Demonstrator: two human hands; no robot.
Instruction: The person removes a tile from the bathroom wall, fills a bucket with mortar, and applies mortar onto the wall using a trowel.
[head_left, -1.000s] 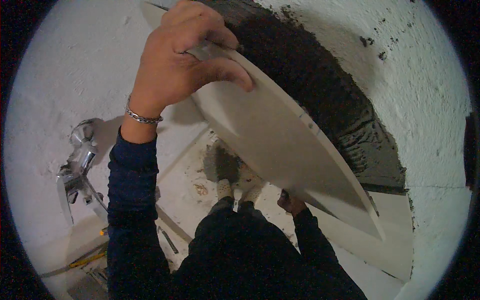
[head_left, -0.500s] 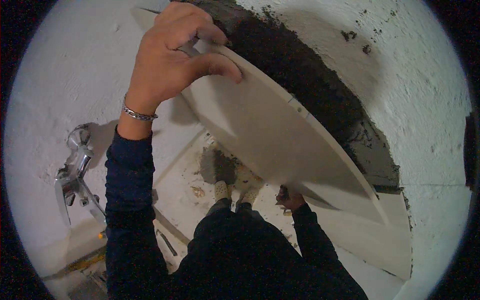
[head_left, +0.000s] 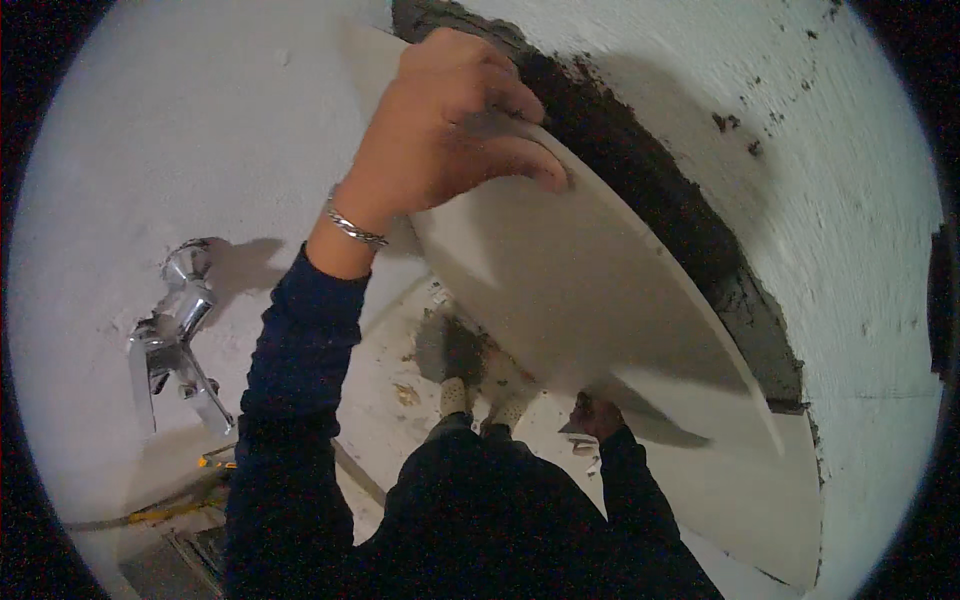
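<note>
Left fingers: your left hand (head_left: 440,140) is raised, its fingers (head_left: 520,165) curled over the top edge of a large pale tile (head_left: 590,310), thumb along the front face, pinching the edge to steady it.
Right fingers: your right hand (head_left: 598,415) sits low under the tile's bottom edge, likely bearing its weight; mostly hidden, so I cannot tell how the fingers lie.
Tile: tilted, top leaning away from the wall, lower right end close to it, probably so it can be lined up over the mortar.
Mortar: a dark grey band (head_left: 700,240) spread on the white wall (head_left: 840,200) just behind the tile, right of your hands.
Wrist: a silver bracelet (head_left: 352,226) above a dark blue sleeve (head_left: 290,360).
Left wall: a chrome tap fitting (head_left: 175,340) is mounted well apart from the tile.
Floor: far below, your pale shoes (head_left: 480,400) stand on a dusty floor (head_left: 400,350) beside a dark patch of mortar.
</note>
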